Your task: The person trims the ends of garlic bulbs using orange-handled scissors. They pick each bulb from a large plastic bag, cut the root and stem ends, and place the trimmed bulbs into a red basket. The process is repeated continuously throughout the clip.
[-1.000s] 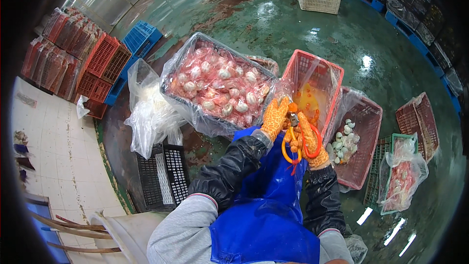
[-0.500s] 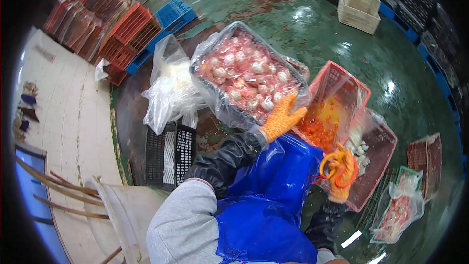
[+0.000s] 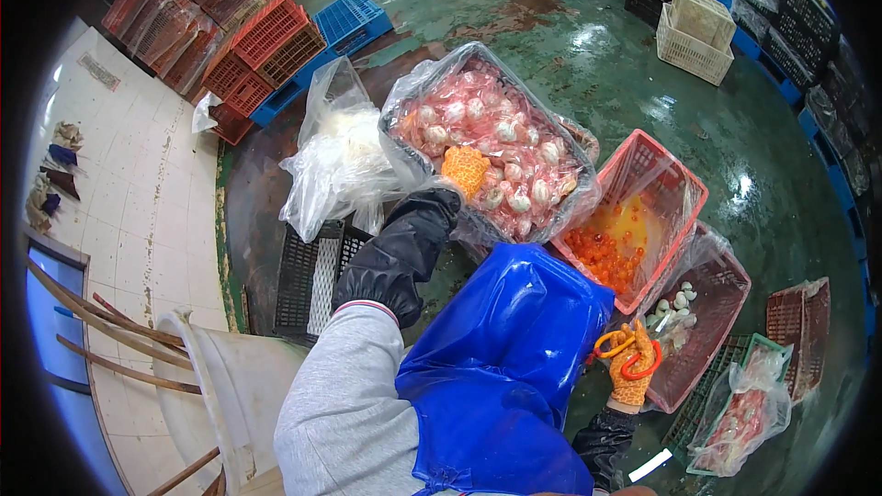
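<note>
My left hand (image 3: 465, 172) sits on balls (image 3: 505, 131), upper centre of frame; can't tell if fingers closed. Right hand (image 3: 631, 380) grips scissors (image 3: 658, 357), lower right. Balls look slick, soft, probably fragile; I'd cup undersides, no pinching.

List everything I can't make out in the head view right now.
In the head view:
Left hand: its fingers are hidden beyond its gloved back, so any grip can't be told.
Loop-handled tool: its working end is not distinguishable; the right hand covers part of it.
White tub: its base is cut off by the lower edge.
Black crates: partly lost in the dark fisheye rim.
</note>
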Motion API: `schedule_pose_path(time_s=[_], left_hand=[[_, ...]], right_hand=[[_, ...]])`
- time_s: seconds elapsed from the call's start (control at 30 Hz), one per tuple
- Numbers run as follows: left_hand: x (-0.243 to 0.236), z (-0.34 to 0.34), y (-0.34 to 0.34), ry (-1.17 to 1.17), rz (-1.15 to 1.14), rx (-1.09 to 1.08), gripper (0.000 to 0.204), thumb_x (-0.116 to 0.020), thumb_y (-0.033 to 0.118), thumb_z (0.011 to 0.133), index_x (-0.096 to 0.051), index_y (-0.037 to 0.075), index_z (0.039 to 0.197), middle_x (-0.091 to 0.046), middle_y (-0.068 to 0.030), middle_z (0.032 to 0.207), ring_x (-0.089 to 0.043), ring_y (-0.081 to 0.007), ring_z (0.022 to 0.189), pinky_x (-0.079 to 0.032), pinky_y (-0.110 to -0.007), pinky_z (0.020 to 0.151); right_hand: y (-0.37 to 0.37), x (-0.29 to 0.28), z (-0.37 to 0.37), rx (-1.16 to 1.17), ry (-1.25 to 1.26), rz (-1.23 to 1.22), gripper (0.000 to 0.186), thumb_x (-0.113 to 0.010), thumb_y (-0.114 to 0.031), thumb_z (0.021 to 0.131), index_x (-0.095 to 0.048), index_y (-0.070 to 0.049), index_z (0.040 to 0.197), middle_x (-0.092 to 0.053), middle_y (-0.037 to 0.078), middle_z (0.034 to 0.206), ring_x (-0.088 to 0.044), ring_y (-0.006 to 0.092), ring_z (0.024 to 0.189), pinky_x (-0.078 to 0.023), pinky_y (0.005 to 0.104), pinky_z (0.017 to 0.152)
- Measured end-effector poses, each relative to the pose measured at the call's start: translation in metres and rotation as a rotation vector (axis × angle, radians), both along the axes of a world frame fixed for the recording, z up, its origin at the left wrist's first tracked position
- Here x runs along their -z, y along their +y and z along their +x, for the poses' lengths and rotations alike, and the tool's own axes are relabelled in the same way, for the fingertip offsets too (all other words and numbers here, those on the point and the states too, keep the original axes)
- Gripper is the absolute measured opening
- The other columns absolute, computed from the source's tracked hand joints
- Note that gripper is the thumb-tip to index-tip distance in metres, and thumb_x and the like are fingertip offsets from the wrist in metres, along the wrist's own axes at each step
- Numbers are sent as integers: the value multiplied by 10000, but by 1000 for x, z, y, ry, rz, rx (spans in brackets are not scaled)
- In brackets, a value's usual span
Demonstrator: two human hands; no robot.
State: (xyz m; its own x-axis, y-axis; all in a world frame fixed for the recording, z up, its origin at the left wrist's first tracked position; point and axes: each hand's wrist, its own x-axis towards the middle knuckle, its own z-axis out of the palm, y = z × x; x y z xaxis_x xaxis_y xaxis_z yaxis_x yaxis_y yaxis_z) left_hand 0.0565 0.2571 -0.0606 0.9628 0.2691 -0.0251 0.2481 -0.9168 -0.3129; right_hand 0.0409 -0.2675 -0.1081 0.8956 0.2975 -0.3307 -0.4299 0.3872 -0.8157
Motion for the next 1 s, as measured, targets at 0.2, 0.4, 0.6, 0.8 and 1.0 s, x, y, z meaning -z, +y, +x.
schedule_pose_path(time_s=[0.2,0.4,0.6,0.8,1.0], left_hand=[[-43,-7,-6,-699,-583,-275,277,-629,300,795,-668,37,872,-663,-142,829,-627,-343,785,-479,-440,687],[8,9,67,-676,-229,-86,244,-613,77,816,-598,33,1056,-630,-108,910,-608,-268,849,-482,-359,744],[-7,13,16,-861,-1763,-4,261,-661,66,805,-604,65,1060,-616,-51,906,-589,-160,812,-507,-305,693],[-63,-3,-119,-560,-2283,-200,117,-625,179,892,-611,62,895,-588,1,796,-547,-99,725,-457,-248,650],[-81,-9,-174,-377,-2200,-24,135,-603,213,899,-600,78,892,-557,12,783,-518,-96,726,-426,-250,640]], right_hand=[[3,-29,8,48,124,124,393,-567,-215,923,-481,-43,1266,-608,134,943,-578,170,749,-494,299,705],[35,-71,14,87,185,100,327,-571,-162,927,-474,-78,1227,-547,61,789,-518,124,636,-455,266,591],[55,-81,15,-39,-16,-9,373,-577,-118,917,-490,-56,1274,-558,55,854,-520,81,686,-425,194,584],[125,-148,15,140,-763,-528,459,-638,-93,863,-506,-33,1298,-617,93,1050,-558,136,857,-465,275,732],[132,-115,29,-39,-968,-760,452,-682,-262,841,-562,-66,1230,-612,80,841,-584,187,721,-472,320,628]])
